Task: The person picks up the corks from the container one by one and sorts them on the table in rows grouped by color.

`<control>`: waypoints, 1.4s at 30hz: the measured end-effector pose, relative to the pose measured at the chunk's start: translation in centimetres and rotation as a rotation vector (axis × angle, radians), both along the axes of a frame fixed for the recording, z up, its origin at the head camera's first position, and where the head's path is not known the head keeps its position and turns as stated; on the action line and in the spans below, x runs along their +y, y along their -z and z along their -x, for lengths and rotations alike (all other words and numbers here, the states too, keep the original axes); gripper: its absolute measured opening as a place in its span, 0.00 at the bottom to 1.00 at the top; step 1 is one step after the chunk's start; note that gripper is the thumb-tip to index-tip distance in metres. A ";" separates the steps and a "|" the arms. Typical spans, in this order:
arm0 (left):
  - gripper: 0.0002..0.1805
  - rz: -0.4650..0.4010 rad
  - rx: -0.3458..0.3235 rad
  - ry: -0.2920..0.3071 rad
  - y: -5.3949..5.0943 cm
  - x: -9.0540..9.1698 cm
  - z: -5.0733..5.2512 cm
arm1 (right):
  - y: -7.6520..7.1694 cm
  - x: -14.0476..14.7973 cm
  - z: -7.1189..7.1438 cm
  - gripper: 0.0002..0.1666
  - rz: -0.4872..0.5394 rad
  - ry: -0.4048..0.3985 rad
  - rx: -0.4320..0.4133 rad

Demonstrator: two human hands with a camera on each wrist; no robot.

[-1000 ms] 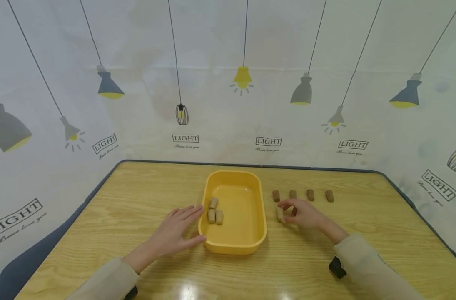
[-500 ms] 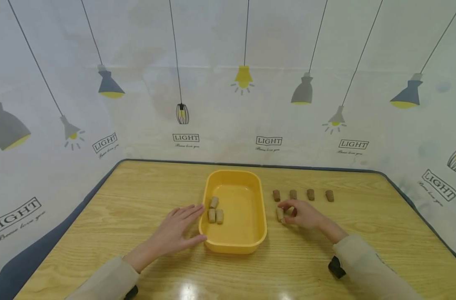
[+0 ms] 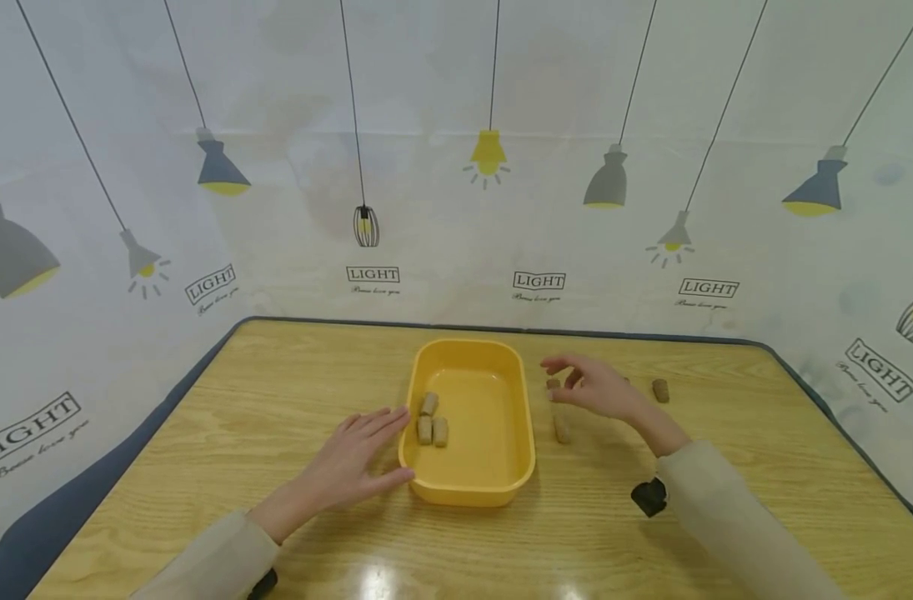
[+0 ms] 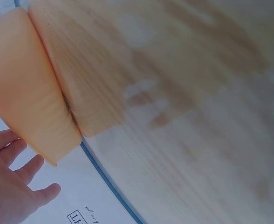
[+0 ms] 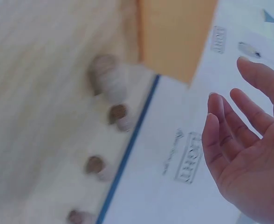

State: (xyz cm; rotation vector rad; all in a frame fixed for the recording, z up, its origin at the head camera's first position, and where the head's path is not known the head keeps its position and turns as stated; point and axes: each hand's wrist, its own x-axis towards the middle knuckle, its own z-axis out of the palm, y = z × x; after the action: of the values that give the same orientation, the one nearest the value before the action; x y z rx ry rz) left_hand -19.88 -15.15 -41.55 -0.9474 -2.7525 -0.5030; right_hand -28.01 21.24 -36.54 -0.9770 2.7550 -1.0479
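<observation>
Nearest, at the left rim of the yellow plastic tub [image 3: 469, 498], note the left hand [image 3: 347, 467], laid against the edge with straight fingers and gripping nothing. Inside the tub, close to its left wall, count three pale cork stoppers [image 3: 440, 432], two side by side and one just beyond. On the table [image 3: 313, 367], just outside the tub's right wall, find a single cork stopper [image 3: 561, 430], free of any fingers. Judging by looks, expect very little weight, a firm body with slight give, and a dry, matt skin unlikely to slip, yet apt to roll once tipped on its side and perhaps to crumble at the edges under a hard nail. Best take hold across the middle of the barrel, thumb opposite forefinger, pressing lightly. Farther along, off the tub's upper right side, see the right hand [image 3: 602, 392] above the table in a loose, empty grip, with thumb and forefinger parted around the view of another stopper. Just beyond, leading away rightward from the tub, pick out a row of darker cork stoppers [image 3: 660, 390], partly hidden by that hand. Last, past the tub's far rim, make out a lamp-printed backdrop [image 3: 426, 292].
</observation>
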 end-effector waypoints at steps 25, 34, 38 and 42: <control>0.41 0.001 -0.003 -0.004 -0.2 0.1 0.0 | -2.7 -14.2 3.8 0.27 -0.153 -0.103 -0.395; 0.41 0.004 -0.002 -0.003 0.0 0.1 0.1 | -0.2 -14.6 3.7 0.25 -0.204 -0.109 -0.615; 0.41 0.001 0.002 -0.002 -0.1 0.1 0.0 | 0.7 -14.5 3.7 0.22 -0.224 -0.100 -0.695; 0.41 0.006 0.005 -0.001 -0.2 0.1 0.0 | 1.2 -14.7 3.6 0.21 -0.255 -0.103 -0.755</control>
State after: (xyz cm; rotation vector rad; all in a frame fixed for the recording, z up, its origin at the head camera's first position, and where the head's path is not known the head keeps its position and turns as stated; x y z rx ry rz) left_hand -19.88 -15.00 -41.31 -0.9471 -2.7521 -0.4914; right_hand -31.64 6.55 -37.78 -0.5261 2.1158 -0.7979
